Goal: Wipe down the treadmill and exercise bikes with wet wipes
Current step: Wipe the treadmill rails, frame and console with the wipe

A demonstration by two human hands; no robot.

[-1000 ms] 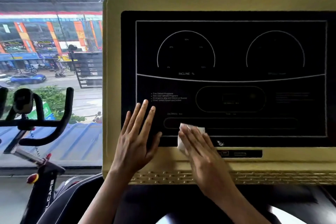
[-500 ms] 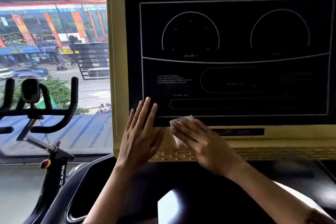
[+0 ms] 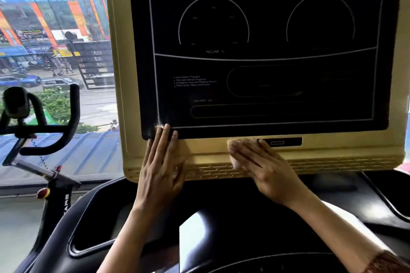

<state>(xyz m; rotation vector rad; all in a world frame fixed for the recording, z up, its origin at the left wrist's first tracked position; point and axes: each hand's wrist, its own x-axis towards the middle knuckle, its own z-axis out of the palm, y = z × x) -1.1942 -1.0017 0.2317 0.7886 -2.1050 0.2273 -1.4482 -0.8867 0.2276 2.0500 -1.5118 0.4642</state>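
Two hands lie flat on the gold console (image 3: 332, 153). The left hand (image 3: 162, 162) is spread open with straight fingers on the console's lower left part. Its fingertips reach the bottom-left corner of the console's black screen (image 3: 266, 29). The right hand (image 3: 266, 168) is blurred but also open. Its straight fingers press the wipe (image 3: 235, 162) against the console's gold strip just below the screen, beside the left end of a dark slot (image 3: 286, 141). Only pale edges of the wipe show past the fingers. The right palm lies over the console's vent grille (image 3: 332, 165), which runs along the bottom edge. The screen is dark, with two dial outlines and the word INCLINE. Left of the console stands a bike (image 3: 74, 113), its black handlebars raised before a window (image 3: 55, 29).
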